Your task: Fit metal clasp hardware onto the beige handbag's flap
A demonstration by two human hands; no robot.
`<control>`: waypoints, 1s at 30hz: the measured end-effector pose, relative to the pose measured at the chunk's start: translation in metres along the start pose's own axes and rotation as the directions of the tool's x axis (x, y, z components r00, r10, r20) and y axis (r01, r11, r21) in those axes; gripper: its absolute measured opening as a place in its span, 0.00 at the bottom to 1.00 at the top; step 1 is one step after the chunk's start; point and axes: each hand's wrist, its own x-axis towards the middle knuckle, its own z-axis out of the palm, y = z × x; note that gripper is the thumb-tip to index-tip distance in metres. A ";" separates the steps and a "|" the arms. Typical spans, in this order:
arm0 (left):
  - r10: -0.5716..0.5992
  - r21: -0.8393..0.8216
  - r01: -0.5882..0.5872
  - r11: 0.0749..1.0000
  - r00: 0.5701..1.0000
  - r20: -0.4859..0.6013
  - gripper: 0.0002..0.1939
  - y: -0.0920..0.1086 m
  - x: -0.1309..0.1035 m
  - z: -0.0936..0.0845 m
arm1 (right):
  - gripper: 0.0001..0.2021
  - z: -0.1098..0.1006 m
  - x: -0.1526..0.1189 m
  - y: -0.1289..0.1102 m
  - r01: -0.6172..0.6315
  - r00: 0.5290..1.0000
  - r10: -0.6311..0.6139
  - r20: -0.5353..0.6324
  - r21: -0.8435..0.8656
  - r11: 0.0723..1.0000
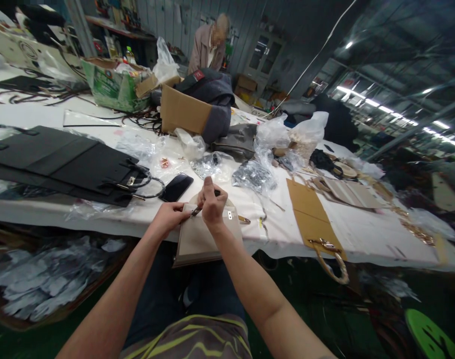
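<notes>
A beige bag panel lies at the table's front edge, partly overhanging it above my lap. My left hand grips its upper left corner, fingers pressed together at the edge. My right hand is closed in a fist, thumb up, around a slim hand tool with a dark handle. Its metal end points down at the panel beside my left fingertips; the exact kind of tool is unclear. A small metal plate shows on the panel's upper right. Just right of it lies a narrow object with a brass-coloured end.
Black bag pieces with handles and a phone lie left. Clear plastic bags and a cardboard box stand behind. A tan bag panel hangs over the edge at right. Another person stands across the table.
</notes>
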 end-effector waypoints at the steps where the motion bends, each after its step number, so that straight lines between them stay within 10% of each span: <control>1: -0.001 -0.019 0.001 1.000 1.000 0.019 0.28 0.000 0.000 0.000 | 0.34 0.001 -0.001 0.001 0.002 1.000 -0.002 0.004 0.005 1.000; 21: 0.097 0.079 -0.097 0.992 0.995 0.010 0.12 0.005 0.010 -0.006 | 0.34 0.006 -0.013 0.016 0.080 0.996 -0.074 0.048 -0.154 0.985; 30: 0.032 0.012 -0.032 0.999 0.999 -0.002 0.23 -0.001 0.004 -0.003 | 0.35 -0.003 0.013 -0.010 -0.148 0.988 0.151 -0.005 0.180 0.972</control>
